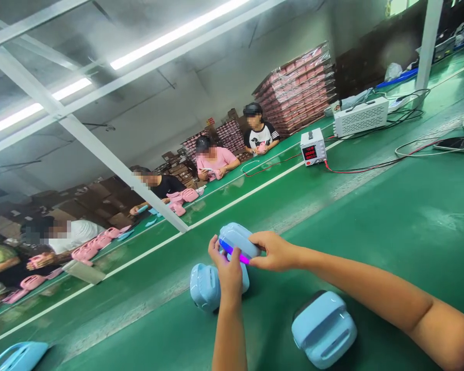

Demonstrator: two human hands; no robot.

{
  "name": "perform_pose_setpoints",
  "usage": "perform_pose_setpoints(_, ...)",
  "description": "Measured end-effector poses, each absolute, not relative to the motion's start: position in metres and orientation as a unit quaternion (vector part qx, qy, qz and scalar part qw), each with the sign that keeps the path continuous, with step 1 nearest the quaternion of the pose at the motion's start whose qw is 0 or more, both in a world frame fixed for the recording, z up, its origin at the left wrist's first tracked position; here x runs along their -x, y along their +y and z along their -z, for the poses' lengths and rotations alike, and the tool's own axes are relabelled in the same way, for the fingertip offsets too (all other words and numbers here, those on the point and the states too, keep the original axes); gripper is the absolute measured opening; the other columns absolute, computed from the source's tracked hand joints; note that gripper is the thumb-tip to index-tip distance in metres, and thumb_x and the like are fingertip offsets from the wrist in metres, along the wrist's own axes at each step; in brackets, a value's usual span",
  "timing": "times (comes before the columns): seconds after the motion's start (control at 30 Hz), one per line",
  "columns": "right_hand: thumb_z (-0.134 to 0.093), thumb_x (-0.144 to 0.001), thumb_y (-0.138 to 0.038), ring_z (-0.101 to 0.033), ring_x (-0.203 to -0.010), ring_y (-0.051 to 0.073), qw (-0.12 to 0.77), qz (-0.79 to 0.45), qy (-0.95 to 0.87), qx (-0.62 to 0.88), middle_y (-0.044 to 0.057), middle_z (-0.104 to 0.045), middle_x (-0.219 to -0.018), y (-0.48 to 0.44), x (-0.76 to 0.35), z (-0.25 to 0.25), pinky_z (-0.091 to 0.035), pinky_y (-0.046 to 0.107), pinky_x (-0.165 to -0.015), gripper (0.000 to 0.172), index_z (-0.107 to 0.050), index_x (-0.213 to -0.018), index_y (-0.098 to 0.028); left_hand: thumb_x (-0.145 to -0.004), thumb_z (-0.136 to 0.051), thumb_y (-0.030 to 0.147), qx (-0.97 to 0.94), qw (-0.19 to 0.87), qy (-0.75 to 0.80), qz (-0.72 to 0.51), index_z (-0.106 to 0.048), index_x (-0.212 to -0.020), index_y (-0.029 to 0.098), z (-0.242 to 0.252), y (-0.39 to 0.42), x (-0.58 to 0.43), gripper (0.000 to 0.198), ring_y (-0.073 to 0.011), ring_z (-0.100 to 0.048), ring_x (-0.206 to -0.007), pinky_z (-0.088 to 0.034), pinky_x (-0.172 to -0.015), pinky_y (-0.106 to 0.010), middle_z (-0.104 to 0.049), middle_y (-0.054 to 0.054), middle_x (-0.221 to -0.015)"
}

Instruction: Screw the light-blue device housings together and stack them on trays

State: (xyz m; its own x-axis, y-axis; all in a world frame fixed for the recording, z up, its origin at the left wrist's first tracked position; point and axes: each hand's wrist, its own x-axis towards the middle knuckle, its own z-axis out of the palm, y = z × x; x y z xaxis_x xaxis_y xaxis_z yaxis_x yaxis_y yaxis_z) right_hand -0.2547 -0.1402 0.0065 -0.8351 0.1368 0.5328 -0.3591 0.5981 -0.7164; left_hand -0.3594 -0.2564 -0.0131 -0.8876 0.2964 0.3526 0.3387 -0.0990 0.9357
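Note:
Between my two hands is a light blue, rounded plastic device (pixel 237 234) with a strip along its side glowing blue to purple. My left hand (pixel 229 268) grips its near left side, fingers and thumb round the edge. On the right end, my right hand (pixel 272 251) pinches it with thumb and fingers. Just below, partly hidden by my left hand and forearm, a similar light blue device (pixel 204 286) rests on the green surface. Another blue device (pixel 325 330), with a raised handle-like bar, lies nearer me, below my right forearm.
A blue handled part (pixel 21 356) lies at the lower left. A white power supply (pixel 312 147) with red digits and a larger grey box (pixel 361 118) trail cables rightward. A slanted metal post (pixel 123 170) meets the bench. Several co-workers sit across it, handling pink parts (pixel 96 247).

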Motion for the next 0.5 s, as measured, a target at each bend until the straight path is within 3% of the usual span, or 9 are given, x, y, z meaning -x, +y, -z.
perform_pose_setpoints(0.1,-0.06,-0.066,-0.022,-0.032,-0.056,0.008,0.303,-0.482,-0.822,0.0,-0.007,-0.035,-0.06,-0.123,0.271,0.004,-0.022,0.022,-0.051,0.022,-0.039,-0.063,-0.018,-0.075,-0.058,0.031,0.18,0.053,-0.687,0.702,-0.035,-0.123,0.028,0.015,-0.265,0.386,0.053,-0.0183,-0.05,-0.11,-0.038,-0.096,-0.037,-0.046,-0.007,-0.119)
perform_pose_setpoints(0.2,-0.061,-0.066,-0.023,-0.035,-0.058,0.009,0.314,-0.438,-0.835,0.115,-0.006,-0.037,-0.061,-0.095,0.287,0.02,-0.024,0.022,-0.053,0.022,-0.039,-0.064,-0.019,-0.071,-0.061,0.022,0.132,0.08,-0.701,0.697,-0.043,-0.111,0.024,0.016,-0.277,0.41,0.044,-0.0166,-0.051,-0.105,-0.034,-0.099,-0.037,-0.052,-0.004,-0.103)
perform_pose_setpoints(0.3,-0.06,-0.067,-0.022,-0.036,-0.06,0.011,0.325,-0.382,-0.843,0.193,-0.004,-0.04,-0.062,-0.063,0.297,0.04,-0.025,0.025,-0.055,0.021,-0.04,-0.064,-0.019,-0.069,-0.055,0.014,0.115,0.017,-0.709,0.696,-0.049,-0.099,0.021,0.017,-0.287,0.422,0.031,-0.0138,-0.057,-0.086,-0.041,-0.09,-0.035,-0.056,-0.002,-0.091)
perform_pose_setpoints(0.4,-0.058,-0.07,-0.021,-0.038,-0.062,0.014,0.327,-0.358,-0.838,0.25,0.0,-0.046,-0.065,-0.036,0.301,0.06,-0.025,0.026,-0.057,0.013,-0.045,-0.067,-0.018,-0.062,-0.054,0.005,0.12,-0.06,-0.721,0.679,-0.056,-0.091,0.018,0.021,-0.286,0.423,0.032,-0.0125,-0.057,-0.069,-0.046,-0.077,-0.032,-0.059,-0.003,-0.082)
perform_pose_setpoints(0.5,-0.057,-0.072,-0.023,-0.045,-0.067,0.016,0.319,-0.339,-0.835,0.294,0.004,-0.054,-0.072,-0.014,0.299,0.072,-0.028,0.026,-0.059,0.008,-0.054,-0.075,-0.016,-0.064,-0.052,0.005,0.133,-0.082,-0.722,0.674,-0.058,-0.088,0.017,0.029,-0.278,0.42,0.028,-0.0117,-0.058,-0.07,-0.047,-0.077,-0.029,-0.061,-0.004,-0.085)
